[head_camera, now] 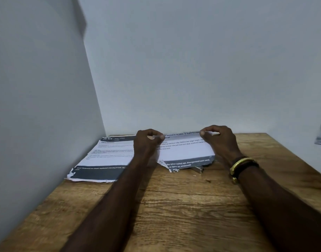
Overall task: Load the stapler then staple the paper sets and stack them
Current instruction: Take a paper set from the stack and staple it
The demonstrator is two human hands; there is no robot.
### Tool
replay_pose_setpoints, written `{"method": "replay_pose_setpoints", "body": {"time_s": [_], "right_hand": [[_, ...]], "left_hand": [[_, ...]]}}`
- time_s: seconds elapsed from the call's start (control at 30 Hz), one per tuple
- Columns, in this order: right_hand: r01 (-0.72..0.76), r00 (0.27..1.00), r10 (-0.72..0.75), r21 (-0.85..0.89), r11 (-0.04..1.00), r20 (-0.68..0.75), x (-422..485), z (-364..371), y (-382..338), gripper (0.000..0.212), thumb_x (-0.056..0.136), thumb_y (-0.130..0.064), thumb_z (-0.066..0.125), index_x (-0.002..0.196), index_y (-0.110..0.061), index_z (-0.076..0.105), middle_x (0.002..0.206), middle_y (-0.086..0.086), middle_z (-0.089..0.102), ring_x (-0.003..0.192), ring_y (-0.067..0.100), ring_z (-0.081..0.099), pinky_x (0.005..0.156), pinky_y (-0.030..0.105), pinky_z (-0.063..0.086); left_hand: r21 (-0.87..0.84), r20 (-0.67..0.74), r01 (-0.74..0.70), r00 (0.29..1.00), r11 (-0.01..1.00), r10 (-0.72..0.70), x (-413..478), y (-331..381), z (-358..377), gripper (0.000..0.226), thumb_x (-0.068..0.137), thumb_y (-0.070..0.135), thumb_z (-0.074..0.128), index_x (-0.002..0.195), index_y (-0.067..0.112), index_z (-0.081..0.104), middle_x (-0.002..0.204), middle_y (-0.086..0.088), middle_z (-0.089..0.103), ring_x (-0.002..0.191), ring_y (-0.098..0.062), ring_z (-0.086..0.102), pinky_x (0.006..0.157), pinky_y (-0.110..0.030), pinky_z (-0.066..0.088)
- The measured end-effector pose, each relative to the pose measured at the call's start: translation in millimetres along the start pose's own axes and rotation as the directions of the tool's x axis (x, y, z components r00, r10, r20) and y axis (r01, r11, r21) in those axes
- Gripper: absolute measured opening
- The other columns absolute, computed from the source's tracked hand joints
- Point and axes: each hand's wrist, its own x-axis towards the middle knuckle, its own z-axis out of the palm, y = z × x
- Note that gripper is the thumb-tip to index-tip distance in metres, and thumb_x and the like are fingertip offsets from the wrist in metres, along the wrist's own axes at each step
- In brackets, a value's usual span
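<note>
White paper set [185,150] tilts up from the wooden table [174,206], top edge pinched by left hand [147,143] and right hand [220,140].

Two hands: one left hand [147,142], one right hand [219,140]. Two printed paper sets: the held paper set [185,150], pinched at its top edge by the fingers of both hands, and the flat paper set [108,155], just left of the left fingers. One small metal piece [197,169] below the right fingers, too small to identify. One wooden table [174,206]. Two wrist bands [244,165], one gold and one dark.
</note>
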Motion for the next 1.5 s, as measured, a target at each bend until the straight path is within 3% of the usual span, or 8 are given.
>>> {"method": "replay_pose_setpoints", "body": {"time_s": [0.13, 0.5, 0.63, 0.83, 1.0, 1.13, 1.27, 1.5], "right_hand": [[0.005, 1.000, -0.005, -0.017, 1.000, 0.004, 3, -6, -1, 0.014, 0.078, -0.027, 0.088, 0.086, -0.027, 0.077, 0.104, -0.007, 0.073, 0.090, 0.015, 0.066, 0.081, 0.029, 0.052], [0.180, 0.984, -0.180, 0.154, 0.972, -0.011, 7, -2, -21, 0.008, 0.096, -0.018, 0.070, 0.092, -0.014, 0.065, 0.101, 0.007, 0.073, 0.053, 0.019, 0.071, 0.046, 0.028, 0.051], [0.163, 0.985, -0.172, 0.215, 0.963, 0.025, 5, -1, -18, 0.009, 0.090, -0.005, 0.071, 0.086, -0.013, 0.070, 0.095, 0.010, 0.075, 0.087, 0.026, 0.078, 0.072, 0.042, 0.065], [0.024, 0.982, -0.079, 0.303, 0.953, 0.172, 1, -5, -6, 0.018, 0.082, -0.021, 0.062, 0.069, -0.020, 0.075, 0.094, 0.011, 0.077, 0.094, 0.018, 0.072, 0.089, 0.038, 0.060], [0.027, 0.973, -0.017, -0.043, 0.999, 0.229, 0, -6, 6, 0.032, 0.088, -0.042, 0.068, 0.072, -0.017, 0.078, 0.087, -0.001, 0.079, 0.095, 0.015, 0.072, 0.085, 0.037, 0.052], [0.092, 0.939, -0.005, -0.235, 0.968, 0.345, -9, 1, 2, 0.029, 0.072, -0.058, 0.078, 0.070, -0.028, 0.079, 0.084, -0.005, 0.077, 0.086, 0.010, 0.069, 0.077, 0.034, 0.051], [0.272, 0.903, 0.002, -0.576, 0.771, 0.429, -14, 9, -8, 0.062, 0.041, -0.089, 0.063, 0.064, -0.033, 0.075, 0.109, -0.015, 0.069, 0.114, 0.011, 0.056, 0.103, 0.043, 0.036], [0.325, 0.857, 0.052, -0.614, 0.719, 0.513, -18, 9, -7, 0.039, 0.052, -0.066, 0.077, 0.073, -0.034, 0.071, 0.138, -0.014, 0.050, 0.143, 0.015, 0.027, 0.118, 0.052, 0.003]], "left_hand": [[0.093, -0.105, -0.063, 0.992, 0.994, 0.073, 9, -8, 0, 0.012, 0.082, 0.025, 0.081, 0.088, 0.015, 0.081, 0.094, -0.003, 0.079, 0.099, -0.023, 0.072, 0.092, -0.043, 0.055], [-0.156, -0.277, -0.223, 0.945, 0.962, 0.174, 13, -7, 10, 0.022, 0.096, 0.031, 0.067, 0.095, 0.009, 0.070, 0.093, -0.009, 0.076, 0.085, -0.025, 0.076, 0.076, -0.051, 0.063], [-0.367, -0.217, -0.037, 0.975, 0.930, -0.046, 13, -11, 14, 0.033, 0.089, 0.039, 0.074, 0.086, 0.007, 0.069, 0.084, -0.009, 0.076, 0.083, -0.022, 0.078, 0.084, -0.040, 0.062], [-0.490, 0.279, 0.442, 0.896, 0.751, -0.345, 15, -18, 8, 0.043, 0.079, -0.018, 0.059, 0.101, 0.015, 0.077, 0.093, -0.011, 0.070, 0.074, -0.023, 0.064, 0.077, -0.036, 0.059], [-0.321, 0.291, 0.435, 0.890, 0.841, -0.350, 13, -35, 12, 0.037, 0.082, -0.005, 0.070, 0.106, 0.021, 0.080, 0.112, -0.009, 0.073, 0.093, -0.024, 0.068, 0.077, -0.035, 0.061], [-0.295, 0.142, 0.337, 0.941, 0.894, -0.308, 13, -42, 20, 0.038, 0.080, -0.005, 0.074, 0.108, 0.021, 0.076, 0.088, 0.009, 0.065, 0.062, -0.004, 0.067, 0.059, -0.025, 0.060], [-0.279, 0.076, 0.284, 0.959, 0.917, -0.274, 12, -45, 23, 0.040, 0.077, -0.004, 0.077, 0.108, 0.022, 0.075, 0.100, 0.003, 0.068, 0.065, -0.002, 0.068, 0.053, -0.019, 0.056], [-0.236, -0.063, 0.184, 0.977, 0.954, -0.204, 11, -45, 25, 0.022, 0.086, 0.004, 0.075, 0.106, 0.010, 0.078, 0.113, -0.005, 0.074, 0.117, -0.024, 0.066, 0.107, -0.048, 0.052]]}}
